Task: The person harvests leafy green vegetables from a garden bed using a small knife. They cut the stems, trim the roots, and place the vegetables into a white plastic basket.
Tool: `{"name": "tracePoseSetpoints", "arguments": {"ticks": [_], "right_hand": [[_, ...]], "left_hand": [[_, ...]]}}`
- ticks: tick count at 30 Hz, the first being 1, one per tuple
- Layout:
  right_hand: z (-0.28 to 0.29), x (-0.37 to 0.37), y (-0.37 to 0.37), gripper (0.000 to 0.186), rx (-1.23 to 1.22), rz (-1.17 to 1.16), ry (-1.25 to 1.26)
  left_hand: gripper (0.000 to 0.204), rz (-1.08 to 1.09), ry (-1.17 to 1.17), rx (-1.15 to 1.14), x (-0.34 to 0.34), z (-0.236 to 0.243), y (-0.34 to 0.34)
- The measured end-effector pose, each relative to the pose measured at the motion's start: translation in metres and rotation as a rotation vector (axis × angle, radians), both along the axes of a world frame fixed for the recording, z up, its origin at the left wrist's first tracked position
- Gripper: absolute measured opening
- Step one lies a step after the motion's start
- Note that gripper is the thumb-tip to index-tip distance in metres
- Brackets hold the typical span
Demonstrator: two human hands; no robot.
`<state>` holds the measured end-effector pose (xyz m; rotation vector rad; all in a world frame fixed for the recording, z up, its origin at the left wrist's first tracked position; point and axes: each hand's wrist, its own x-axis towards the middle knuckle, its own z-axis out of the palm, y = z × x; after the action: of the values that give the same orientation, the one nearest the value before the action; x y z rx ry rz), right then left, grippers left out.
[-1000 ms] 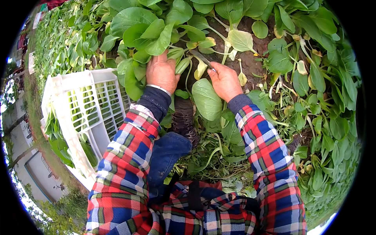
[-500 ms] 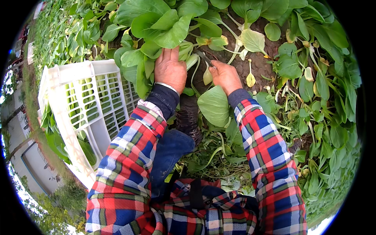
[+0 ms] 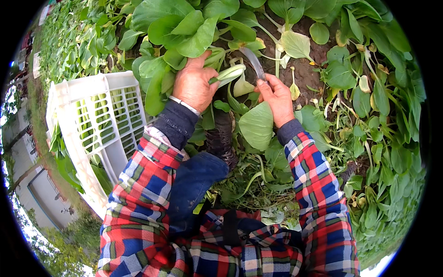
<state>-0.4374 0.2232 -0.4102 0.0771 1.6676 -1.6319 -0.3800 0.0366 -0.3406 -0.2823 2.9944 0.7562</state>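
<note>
My left hand (image 3: 194,84) is closed around a leafy bok choy plant, whose pale stalk base (image 3: 232,73) sticks out to the right past my thumb. Its broad green leaves (image 3: 184,32) spread above and to the left of my fingers. In my right hand (image 3: 277,100) is a knife (image 3: 253,62) with a curved metal blade, its tip pointing up and left. The blade stands just right of the stalk base, apart from it. A large loose-looking leaf (image 3: 256,126) hangs below the two hands; where it joins is hidden.
A white slatted plastic crate (image 3: 102,83) stands to my left with bok choy inside. Trimmed pale stalks, a yellow leaf (image 3: 295,91) and bare soil (image 3: 307,76) lie ahead. More plants grow along the right. My boot (image 3: 220,141) and bent knee are below my hands.
The bok choy's pale base has come up and swung right as my left hand turned and drew back slightly. My right hand has moved right and back, bringing the knife blade into plain view.
</note>
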Motion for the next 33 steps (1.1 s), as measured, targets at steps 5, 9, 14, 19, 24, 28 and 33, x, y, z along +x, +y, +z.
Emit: {"name": "tracePoseSetpoints", "arguments": {"ticks": [5,9,14,19,24,28,33], "right_hand": [[0.04,-0.019,-0.007,0.032,-0.292,-0.126,-0.245],[0.054,-0.022,0.005,0.032,-0.361,-0.113,-0.227],[0.052,-0.017,0.016,0.026,-0.225,-0.055,-0.183],[0.024,-0.014,0.013,0.023,0.136,0.05,0.24],[0.02,-0.009,-0.024,0.02,0.319,0.226,0.576],[0.001,-0.011,-0.044,0.02,0.396,0.24,0.627],[-0.022,-0.01,-0.052,0.022,0.298,0.187,0.444]], "left_hand": [[0.022,0.061,-0.002,0.467,0.004,0.013,0.022],[0.07,0.019,-0.139,0.288,-0.01,0.046,0.055],[0.046,0.151,-0.613,0.079,-0.033,0.041,0.079],[0.04,0.211,-0.4,-0.196,-0.047,0.025,0.05],[0.053,0.346,-0.565,-0.362,-0.029,0.009,-0.014],[0.034,0.47,-0.426,-0.259,-0.017,0.004,-0.017],[0.03,0.479,-0.268,-0.162,-0.001,-0.003,-0.014]]}}
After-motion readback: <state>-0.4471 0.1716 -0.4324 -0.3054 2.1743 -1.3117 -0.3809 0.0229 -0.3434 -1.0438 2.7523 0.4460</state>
